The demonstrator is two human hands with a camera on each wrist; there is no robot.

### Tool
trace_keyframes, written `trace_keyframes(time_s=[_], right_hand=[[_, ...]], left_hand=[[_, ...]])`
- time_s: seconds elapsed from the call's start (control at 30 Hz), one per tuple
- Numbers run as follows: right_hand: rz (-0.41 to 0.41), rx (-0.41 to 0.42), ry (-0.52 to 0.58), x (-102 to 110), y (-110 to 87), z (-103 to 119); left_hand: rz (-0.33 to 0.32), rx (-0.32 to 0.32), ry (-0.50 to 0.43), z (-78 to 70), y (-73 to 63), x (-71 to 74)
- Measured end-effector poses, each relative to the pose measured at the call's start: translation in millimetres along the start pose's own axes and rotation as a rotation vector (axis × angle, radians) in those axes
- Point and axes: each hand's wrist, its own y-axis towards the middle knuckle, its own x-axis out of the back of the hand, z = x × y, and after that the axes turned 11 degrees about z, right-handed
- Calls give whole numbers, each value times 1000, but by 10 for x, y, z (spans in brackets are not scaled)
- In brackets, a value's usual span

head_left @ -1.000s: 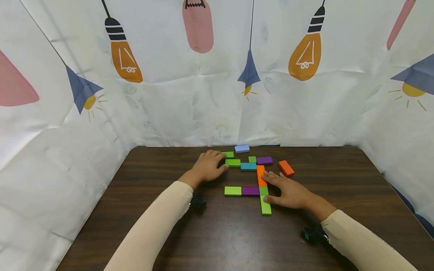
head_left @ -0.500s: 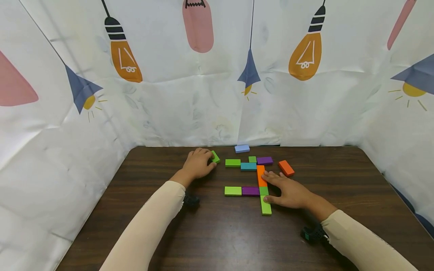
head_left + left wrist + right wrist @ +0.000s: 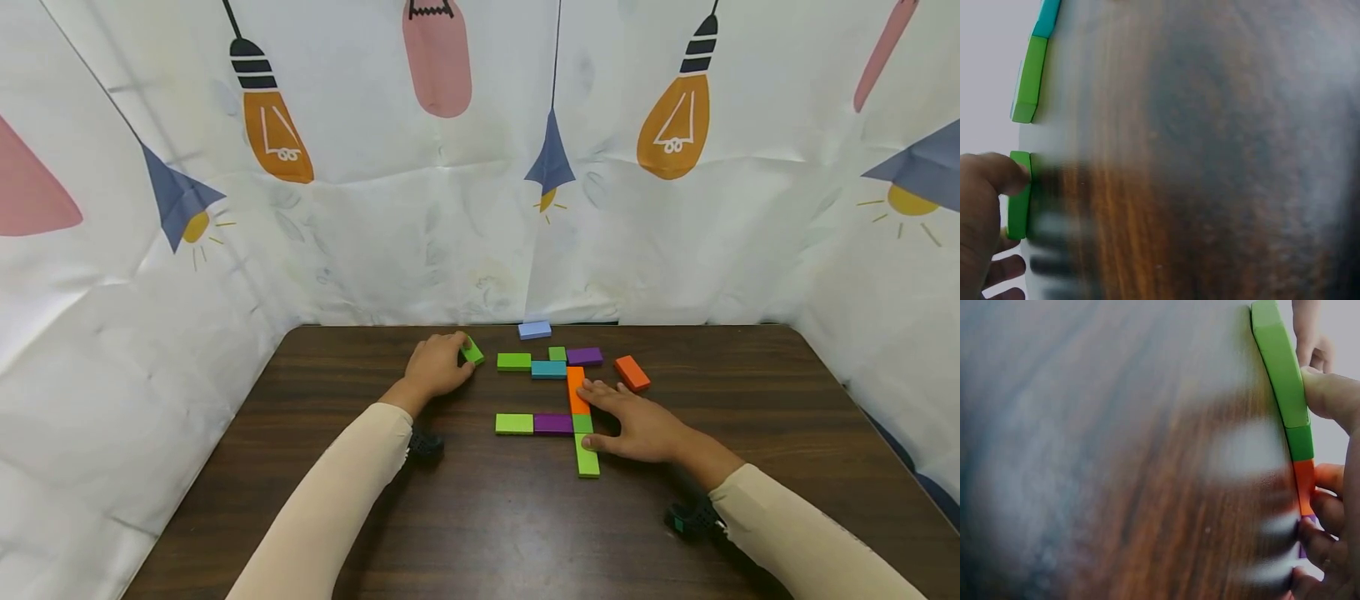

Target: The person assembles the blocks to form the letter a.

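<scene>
My left hand (image 3: pixel 437 364) pinches a green block (image 3: pixel 472 351) between thumb and fingers, left of the other blocks; in the left wrist view the thumb lies against this green block (image 3: pixel 1019 209). My right hand (image 3: pixel 639 422) rests spread beside a column of blocks. Its fingertips touch the long orange block (image 3: pixel 576 387), and its thumb lies on the light green block (image 3: pixel 588 458) at the near end. A small green block (image 3: pixel 582 423) sits between those two. Running left from it are a purple block (image 3: pixel 553 425) and another light green block (image 3: pixel 514 424).
Beyond the column lie a teal block (image 3: pixel 549 370), a green block (image 3: pixel 513 362), a small green block (image 3: pixel 557 353) and a purple block (image 3: pixel 585 357). A light blue block (image 3: pixel 535 330) lies near the far edge, a red-orange block (image 3: pixel 632 372) to the right. Printed cloth (image 3: pixel 480 250) hangs behind the table.
My left hand has moved left with the green block, away from the row, and the block has turned to a slant. My right hand has stayed in place.
</scene>
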Motion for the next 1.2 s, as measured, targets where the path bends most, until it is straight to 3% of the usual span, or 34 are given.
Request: trace_keyframes(time_s=[0.23, 0.63, 1.2], right_hand=[[5, 5, 0, 3, 2, 7], [3, 10, 11, 5, 4, -5], [16, -15, 8, 5, 8, 7]], left_hand=[[-47, -49, -21, 7, -40, -22], [-100, -217, -99, -86, -336, 8], [-78, -377, -153, -204, -748, -87]])
